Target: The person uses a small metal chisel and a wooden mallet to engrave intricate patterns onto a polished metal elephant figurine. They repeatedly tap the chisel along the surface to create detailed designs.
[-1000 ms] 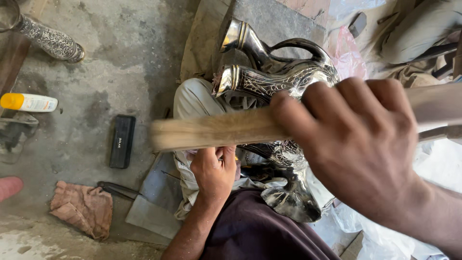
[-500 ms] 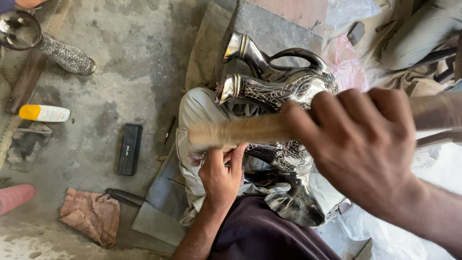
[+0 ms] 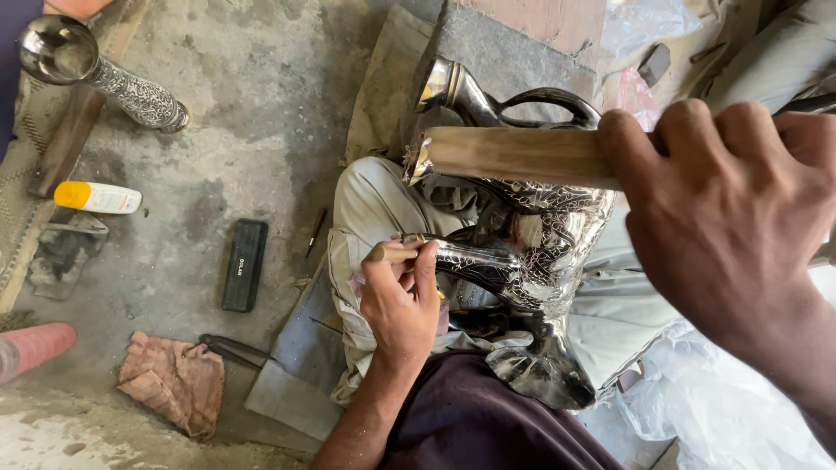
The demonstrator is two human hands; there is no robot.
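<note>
Your left hand [image 3: 399, 300] pinches a small punch [image 3: 389, 253] against the spout of the engraved metal ewer [image 3: 531, 252] lying across your lap; your right hand [image 3: 723, 218], fingers wrapped tight, holds a wooden mallet [image 3: 514, 155] raised above it. The polished ewer looks heavy, rigid and slippery, so brace it by the spout or the handle [image 3: 544, 103].

A white tube with yellow cap [image 3: 97, 198] lies left; a flat black case [image 3: 244, 265], perhaps labelled, sits nearby.

Glossy engraved silver metal jug [image 3: 531, 252], smooth pale wooden mallet handle [image 3: 514, 155], rough matt concrete floor [image 3: 244, 104]
</note>
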